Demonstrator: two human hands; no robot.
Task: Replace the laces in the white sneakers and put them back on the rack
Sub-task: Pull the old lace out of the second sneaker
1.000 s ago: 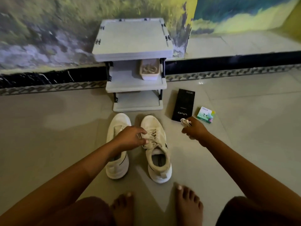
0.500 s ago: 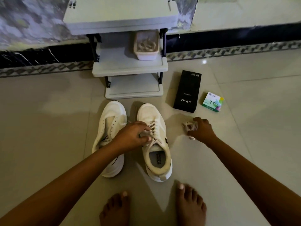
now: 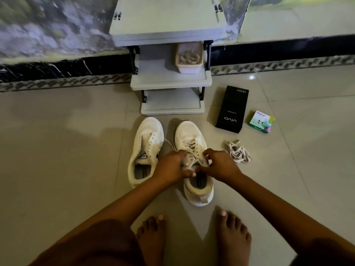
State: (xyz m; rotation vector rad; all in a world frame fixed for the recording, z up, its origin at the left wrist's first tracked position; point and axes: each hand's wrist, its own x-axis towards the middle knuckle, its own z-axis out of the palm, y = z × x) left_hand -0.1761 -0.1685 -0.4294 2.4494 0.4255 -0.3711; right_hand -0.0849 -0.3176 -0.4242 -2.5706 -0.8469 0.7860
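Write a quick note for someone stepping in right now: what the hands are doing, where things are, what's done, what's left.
Left hand and right hand: both pinch the laces of the laced sneaker, on the floor before the rack.
The other sneaker beside it has no lace; a loose lace lies on the floor right of the pair.
Done: one sneaker stripped. Left: unlace this one, thread new laces, rack both.

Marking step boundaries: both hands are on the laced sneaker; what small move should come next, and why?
Probably draw the lace out of the top eyelets. The left hand and right hand both pinch it on the laced sneaker, threaded; the other sneaker's eyelets are bare and a loose lace lies alongside.
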